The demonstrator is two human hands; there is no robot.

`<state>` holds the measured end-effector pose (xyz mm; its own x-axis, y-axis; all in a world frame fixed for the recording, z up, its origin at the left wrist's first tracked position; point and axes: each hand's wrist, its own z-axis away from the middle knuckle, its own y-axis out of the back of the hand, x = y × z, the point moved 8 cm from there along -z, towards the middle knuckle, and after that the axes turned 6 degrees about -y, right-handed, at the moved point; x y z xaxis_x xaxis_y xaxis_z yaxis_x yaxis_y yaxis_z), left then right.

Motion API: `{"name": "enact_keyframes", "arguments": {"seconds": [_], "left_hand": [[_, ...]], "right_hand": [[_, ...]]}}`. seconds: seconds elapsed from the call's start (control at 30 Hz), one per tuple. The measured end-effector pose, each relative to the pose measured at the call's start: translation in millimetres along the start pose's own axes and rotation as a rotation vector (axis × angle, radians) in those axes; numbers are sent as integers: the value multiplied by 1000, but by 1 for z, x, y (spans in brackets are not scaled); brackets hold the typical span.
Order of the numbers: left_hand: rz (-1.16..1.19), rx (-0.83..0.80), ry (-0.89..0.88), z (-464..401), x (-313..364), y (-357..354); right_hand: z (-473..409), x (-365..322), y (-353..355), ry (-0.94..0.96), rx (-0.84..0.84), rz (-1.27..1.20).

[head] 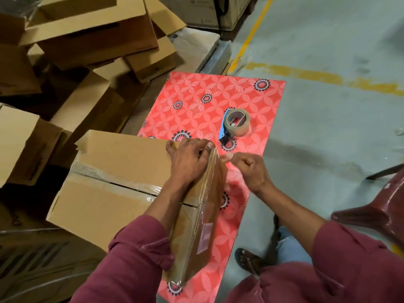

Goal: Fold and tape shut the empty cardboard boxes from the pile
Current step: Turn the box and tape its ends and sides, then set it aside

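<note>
Taping a box (122, 169) shut at a worktop (258, 101) covered in red floral-print cloth, a person in maroon sleeves is working the near-right edge of the carton. The left hand (190, 162) is lying over the box's top corner, fingers (175, 146) curled over the edge & gripping it, apparently to pin the flap and steady the carton while the tape goes down. The right hand (251, 171) is hovering just beside that corner, fingers (244, 164) bunched into a loose fist, thumb & forefinger seemingly pinching a tape end; the clear strip there is too faint to confirm.

The box is sitting partly on the worktop, partly overhanging its left side, w/ glossy clear tape (113, 181) already running across the centre seam of the top flaps and wrapping down the right face, where a small pale label (204, 237) is showing. Corrugated brown board, matte, square-edged; one flap corner at far left is sticking up, creased.

A tape dispenser (235, 125), blue handle w/ a tan roll, is resting on the cloth beyond the hands, close by for the next strip, probably. Behind & to the left, the pile (87, 40) of untaped cartons is leaning every which way, flaps open. A dark red plastic chair (380, 208) is standing on the grey concrete floor (328, 51), marked w/ worn yellow lines.
</note>
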<state>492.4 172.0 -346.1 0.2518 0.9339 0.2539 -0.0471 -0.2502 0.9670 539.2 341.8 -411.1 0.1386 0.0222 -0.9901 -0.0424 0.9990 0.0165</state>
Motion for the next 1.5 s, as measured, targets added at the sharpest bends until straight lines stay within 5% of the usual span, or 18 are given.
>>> {"name": "enact_keyframes", "arguments": {"seconds": [0.17, 0.53, 0.73, 0.9, 1.07, 1.3, 1.5], "left_hand": [[18, 16, 7, 1, 0, 3], [20, -3, 24, 0, 1, 1], [25, 3, 19, -1, 0, 0], [22, 9, 16, 0, 2, 1], [19, -6, 13, 0, 2, -1], [59, 23, 12, 1, -1, 0], [44, -4, 7, 3, 0, 0]], "right_hand": [[-30, -25, -15, -94, -93, -121], [-46, 35, -13, -185, -168, -235], [-47, 42, -21, -349, -349, -325], [-55, 30, -29, -193, -266, -215], [-56, 42, -18, -155, -396, 12], [-50, 26, -46, -86, -369, -86], [-45, 15, -43, -75, -573, -21]]}}
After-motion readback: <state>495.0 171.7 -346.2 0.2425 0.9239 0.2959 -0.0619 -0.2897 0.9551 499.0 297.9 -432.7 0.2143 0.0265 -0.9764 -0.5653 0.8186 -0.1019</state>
